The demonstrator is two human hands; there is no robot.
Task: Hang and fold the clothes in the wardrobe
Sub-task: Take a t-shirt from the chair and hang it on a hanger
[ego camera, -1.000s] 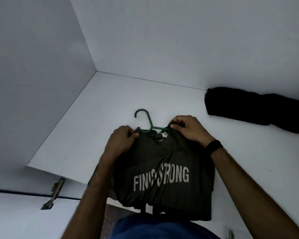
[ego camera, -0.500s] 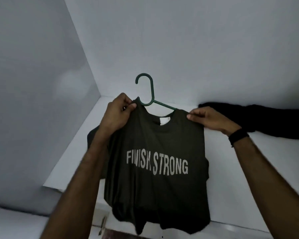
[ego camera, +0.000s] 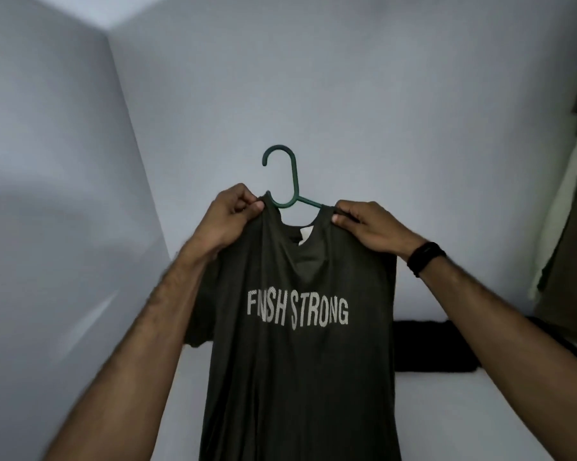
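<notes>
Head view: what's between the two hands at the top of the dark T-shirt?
In the head view, the green plastic hanger rises from the dark T-shirt's open neckline between the left hand and right hand, each pinching a shoulder.

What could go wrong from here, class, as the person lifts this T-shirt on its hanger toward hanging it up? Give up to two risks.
1. The left hand and right hand pinch only the shoulders of the dark T-shirt, so the green hanger might tilt or slip out through the neck.
2. The shirt's long hem may drag across the folded black garment on the shelf and disturb it.
</notes>
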